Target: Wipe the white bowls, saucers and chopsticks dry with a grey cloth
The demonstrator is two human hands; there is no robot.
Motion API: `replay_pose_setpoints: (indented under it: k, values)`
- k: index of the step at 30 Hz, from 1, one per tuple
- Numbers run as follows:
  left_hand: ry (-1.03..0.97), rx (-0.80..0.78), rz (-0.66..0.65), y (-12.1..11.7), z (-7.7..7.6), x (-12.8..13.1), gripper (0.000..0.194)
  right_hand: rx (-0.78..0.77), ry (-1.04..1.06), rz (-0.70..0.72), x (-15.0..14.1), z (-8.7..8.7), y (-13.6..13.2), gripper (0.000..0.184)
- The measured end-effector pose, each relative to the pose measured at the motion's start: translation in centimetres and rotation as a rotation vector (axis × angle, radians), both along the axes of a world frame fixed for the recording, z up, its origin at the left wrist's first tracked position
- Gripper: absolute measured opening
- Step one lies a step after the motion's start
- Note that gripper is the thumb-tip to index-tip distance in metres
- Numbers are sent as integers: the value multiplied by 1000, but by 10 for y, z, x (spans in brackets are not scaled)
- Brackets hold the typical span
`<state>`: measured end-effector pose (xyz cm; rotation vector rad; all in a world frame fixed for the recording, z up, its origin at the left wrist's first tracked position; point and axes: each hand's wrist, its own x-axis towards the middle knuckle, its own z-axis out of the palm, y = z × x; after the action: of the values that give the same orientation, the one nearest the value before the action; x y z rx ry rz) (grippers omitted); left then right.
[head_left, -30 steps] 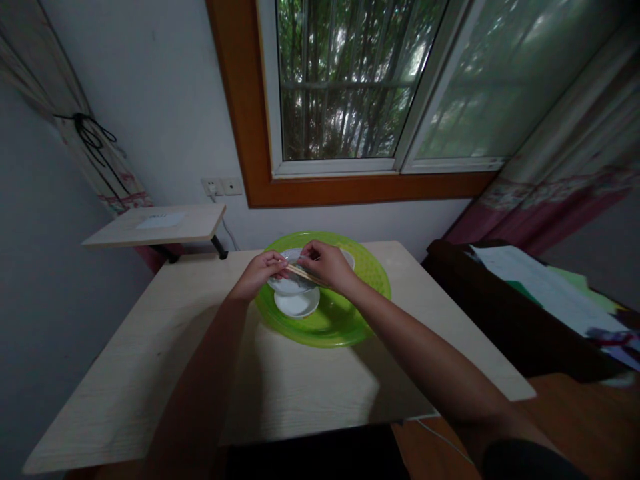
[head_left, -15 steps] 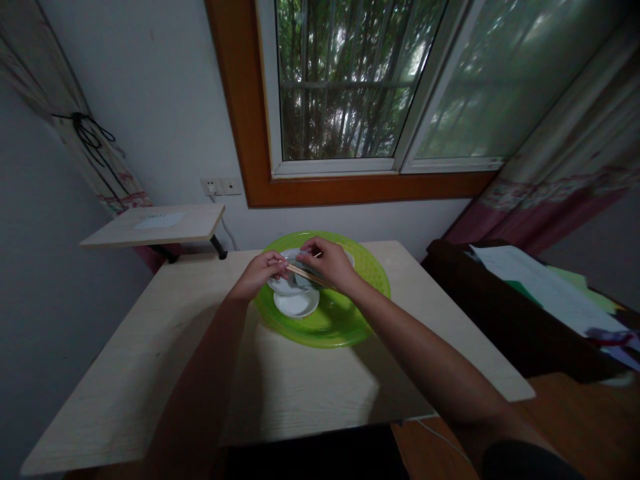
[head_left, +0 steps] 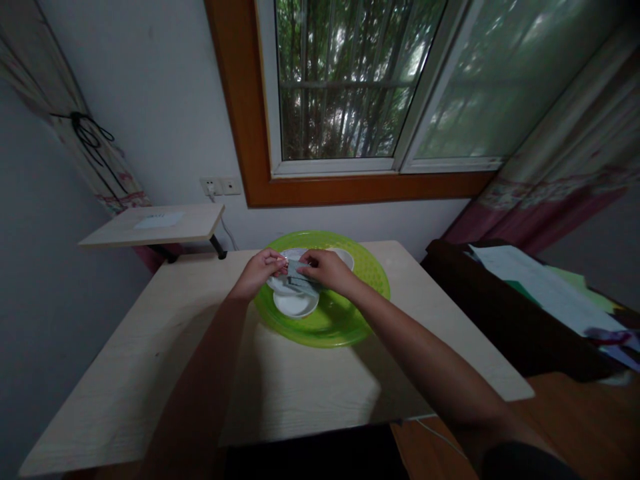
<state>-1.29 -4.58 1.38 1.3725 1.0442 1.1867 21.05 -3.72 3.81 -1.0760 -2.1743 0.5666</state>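
Observation:
Above a round green tray (head_left: 345, 328), my left hand (head_left: 260, 273) is closed in a pinch on the ends of the chopsticks, which the cloth now covers almost wholly. My right hand (head_left: 331, 271) grips a grey cloth (head_left: 301, 277) lying over the chopsticks, close by the left fingertips. Directly beneath the hands is a white bowl (head_left: 280, 285), partly hidden by fingers and cloth. A small white dish (head_left: 296, 305) sits in front of it on the tray. Behind my right hand, another white dish (head_left: 346, 257) shows in part.
The tray stands on a pale wooden table (head_left: 310, 387) against the wall below a window. A small raised shelf (head_left: 195, 223) with a paper label is at the back left. Off the table's right side, papers (head_left: 530, 280) lie on a dark piece of furniture.
My right hand has shifted the grey cloth up over the chopsticks, which were bare between the hands before and are now covered. My left hand has stayed in place.

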Motion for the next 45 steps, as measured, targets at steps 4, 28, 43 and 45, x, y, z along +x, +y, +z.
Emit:
replay_pose_setpoints:
  k: [4, 28, 43, 45]
  values:
    - [11, 16, 26, 0, 2, 0, 35, 9, -6, 9, 0, 0, -1, 14]
    - [-72, 34, 68, 6, -10, -4, 31, 32, -4, 33, 5, 2, -1, 13]
    - [-227, -7, 194, 9, -10, -4, 21, -115, -7, -49, 72, -1, -2, 24]
    - [-220, -11, 194, 10, -11, -5, 23, -107, -13, -44, 70, -1, 0, 22]
